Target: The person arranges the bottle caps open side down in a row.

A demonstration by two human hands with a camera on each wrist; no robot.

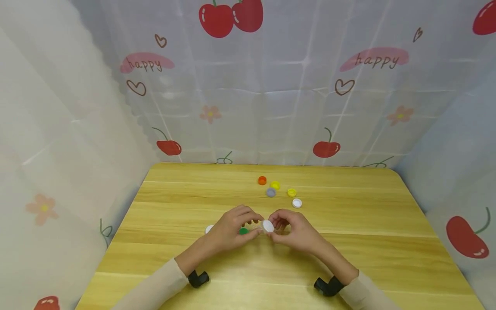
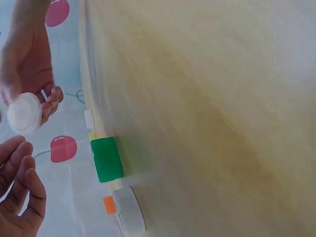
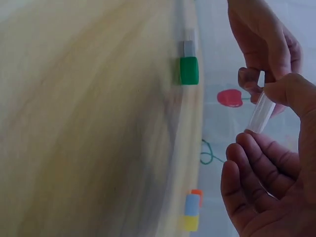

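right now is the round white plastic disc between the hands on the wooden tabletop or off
Off: the right hand pinches the disc, and both wrist views show it against the white cherry-print curtain.

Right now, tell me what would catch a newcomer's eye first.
Probably the large red cherries printed on the curtain behind the table. Next, the white disc in the right hand's fingers, the left hand close by. Beyond them, a bright orange cap lies toward the far edge.

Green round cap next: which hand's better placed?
Left hand, probably: the green, round, plastic-looking cap lies near it; the right hand is farther off. Both hold the white, round, plastic-looking disc, though.
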